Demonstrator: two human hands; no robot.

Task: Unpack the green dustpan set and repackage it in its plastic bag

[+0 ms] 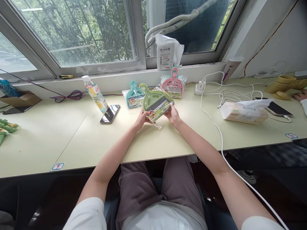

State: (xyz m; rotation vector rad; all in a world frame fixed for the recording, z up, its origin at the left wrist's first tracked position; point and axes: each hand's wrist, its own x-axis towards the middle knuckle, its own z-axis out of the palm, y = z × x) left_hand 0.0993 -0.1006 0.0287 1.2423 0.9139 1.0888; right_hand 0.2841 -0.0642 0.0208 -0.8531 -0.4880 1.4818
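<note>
A green dustpan and brush set [154,102] in clear packaging is held tilted above the table, its handle up and to the left. My left hand [142,118] grips its lower left corner, and my right hand [173,114] grips its right edge. Behind it to the left lies a teal dustpan set [134,95] in a clear bag, partly covered by the green one. A pink dustpan set [173,84], also bagged, leans by the wall behind on the right.
A bottle [96,95] and a phone [110,114] are left of my hands. Rightward are a charger [199,87], white cables, a tissue pack [246,112] and another phone [275,107]. A person's hand [301,95] shows at the far right. A white box [165,56] stands on the sill.
</note>
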